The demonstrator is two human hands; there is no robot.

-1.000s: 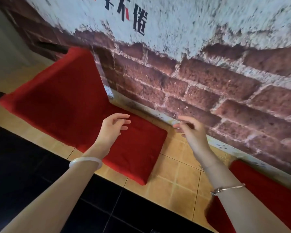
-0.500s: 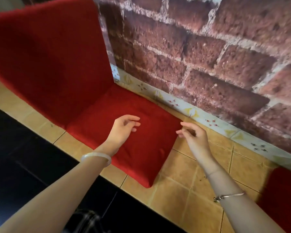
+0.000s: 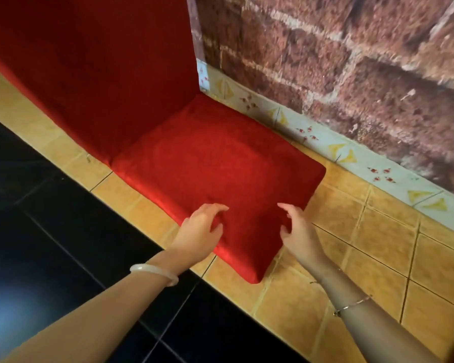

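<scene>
A flat red seat cushion (image 3: 215, 166) lies on a tan tiled ledge (image 3: 378, 244). A second red cushion (image 3: 95, 69) stands upright behind it, at its far left edge. My left hand (image 3: 198, 233) hovers over the seat cushion's near left edge, fingers loosely curled, holding nothing. My right hand (image 3: 298, 231) is at the near right edge, fingers spread and relaxed, fingertips close to the fabric. Whether either hand touches the cushion is unclear.
A brick-patterned wall (image 3: 351, 61) rises behind the ledge, with a pale decorated tile strip (image 3: 346, 153) along its base. Dark glossy floor tiles (image 3: 63, 244) lie below the ledge's front edge at the left.
The view has tilted down and closer. Both hands have come down from mid-air to the near corner of the seat cushion, nearer to each other.
</scene>
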